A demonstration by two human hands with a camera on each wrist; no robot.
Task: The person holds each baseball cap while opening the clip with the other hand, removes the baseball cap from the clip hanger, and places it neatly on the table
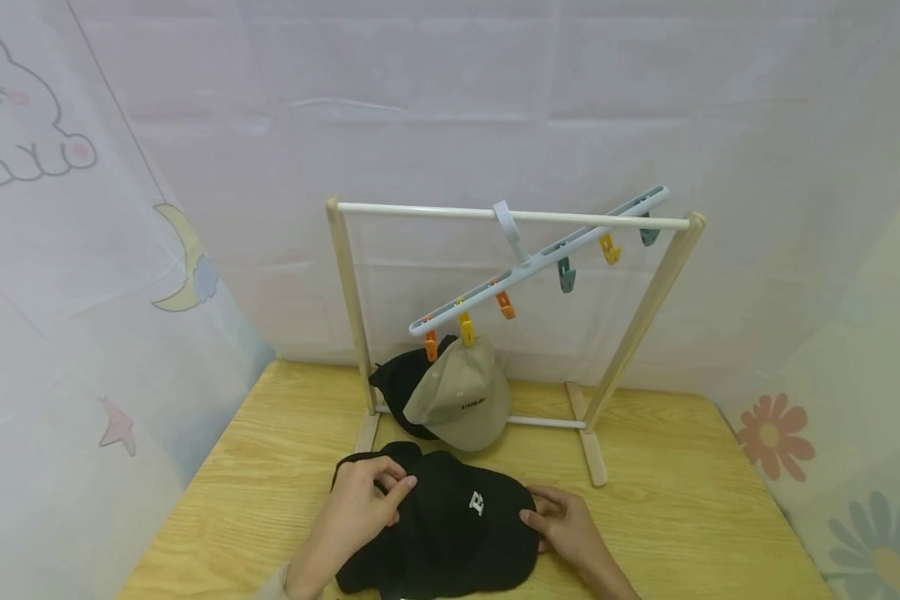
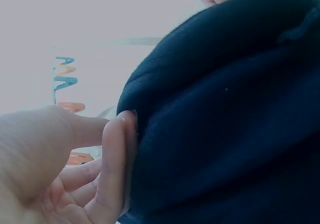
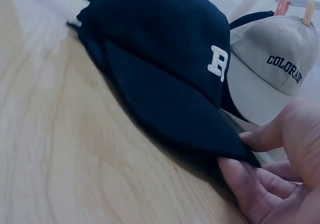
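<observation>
Black cap [image 1: 450, 533] on wooden table [image 1: 682, 517], left hand [image 1: 363, 504] and right hand [image 1: 562, 521] grips pinching it, sheer curtains [image 1: 495, 100] behind.

a pale wood surface [image 1: 682, 500] with clear grain fills the foreground. white sheer curtains [image 1: 450, 108] hang behind and at both sides, letting in soft, even light. the left curtain carries a bunny [image 1: 15, 108], a moon [image 1: 183, 267] and a pink star [image 1: 118, 427]; the right one has flowers [image 1: 776, 437] near the surface edge.
</observation>
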